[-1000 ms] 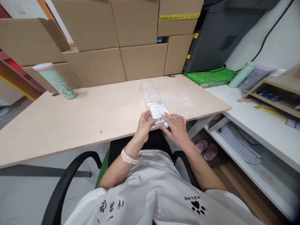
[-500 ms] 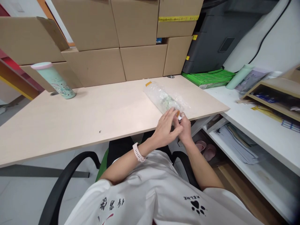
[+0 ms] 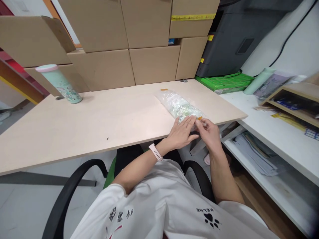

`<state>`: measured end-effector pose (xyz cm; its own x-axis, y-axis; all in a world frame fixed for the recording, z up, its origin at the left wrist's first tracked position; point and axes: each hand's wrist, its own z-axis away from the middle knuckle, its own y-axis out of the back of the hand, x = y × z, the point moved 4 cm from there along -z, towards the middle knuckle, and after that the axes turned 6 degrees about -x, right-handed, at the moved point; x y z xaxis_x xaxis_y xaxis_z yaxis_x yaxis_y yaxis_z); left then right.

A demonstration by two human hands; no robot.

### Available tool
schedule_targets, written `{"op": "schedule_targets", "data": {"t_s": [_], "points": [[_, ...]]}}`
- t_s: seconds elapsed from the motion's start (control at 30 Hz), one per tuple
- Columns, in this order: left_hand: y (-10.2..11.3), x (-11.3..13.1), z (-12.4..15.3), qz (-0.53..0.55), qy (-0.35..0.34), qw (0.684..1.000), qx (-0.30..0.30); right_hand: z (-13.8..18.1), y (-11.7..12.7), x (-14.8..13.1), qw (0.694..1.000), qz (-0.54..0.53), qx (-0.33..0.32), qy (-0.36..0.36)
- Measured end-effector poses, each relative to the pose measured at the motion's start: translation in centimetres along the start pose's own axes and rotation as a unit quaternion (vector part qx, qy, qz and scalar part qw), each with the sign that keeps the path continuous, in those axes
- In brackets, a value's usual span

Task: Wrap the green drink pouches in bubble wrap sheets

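Note:
A long bundle in clear bubble wrap (image 3: 177, 105) lies on the pale wooden desk (image 3: 99, 122), slanting from the middle toward the right front corner, with a bit of orange tape at each end. My left hand (image 3: 181, 132) lies flat with fingers stretched out on the bundle's near end. My right hand (image 3: 208, 132) is beside it, fingertips pinched on the wrap's near end by the orange tape. A pink watch sits on my left wrist.
Stacked cardboard boxes (image 3: 129, 43) line the desk's back edge. A mint tumbler with a pink lid (image 3: 59, 83) stands at the back left. A dark printer (image 3: 231, 36) and a green box (image 3: 224, 82) stand at the right, beside white shelves (image 3: 274, 139) with papers. Black chair armrests flank me.
The wrap, loose and spread a second ago, is now rolled tight round the object. Both hands have shifted right to the bundle's near end, and the bundle has turned toward the desk's right corner.

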<state>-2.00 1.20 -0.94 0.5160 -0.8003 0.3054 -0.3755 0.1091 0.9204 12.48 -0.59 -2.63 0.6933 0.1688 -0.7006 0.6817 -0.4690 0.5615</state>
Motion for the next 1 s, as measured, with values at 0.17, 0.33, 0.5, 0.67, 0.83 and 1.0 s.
{"op": "schedule_targets", "data": {"t_s": [0.17,0.33,0.5,0.67,0.83,1.0], "points": [[-1.7,-0.5,-1.0,-0.015,0.000,1.000,0.016,0.7,2.1,-0.2,0.991,0.091,0.087,0.045],[-1.9,-0.7,-2.2,-0.012,0.012,0.999,0.029,0.3,1.5,1.1,0.993,0.060,0.091,0.040],[-0.9,-0.8,-2.5,0.009,0.009,0.999,0.047,0.6,1.1,1.5,0.996,0.041,0.079,0.020],[0.6,-2.3,0.9,0.053,-0.007,0.996,0.071,2.1,1.2,-0.6,0.997,0.004,0.065,0.038],[2.5,-3.0,7.5,0.058,-0.026,0.993,0.097,3.2,0.7,-4.7,0.992,0.016,0.068,0.104],[3.2,-2.7,12.1,0.081,-0.031,0.990,0.115,2.9,0.4,-2.6,0.999,-0.009,0.030,-0.024]]}}
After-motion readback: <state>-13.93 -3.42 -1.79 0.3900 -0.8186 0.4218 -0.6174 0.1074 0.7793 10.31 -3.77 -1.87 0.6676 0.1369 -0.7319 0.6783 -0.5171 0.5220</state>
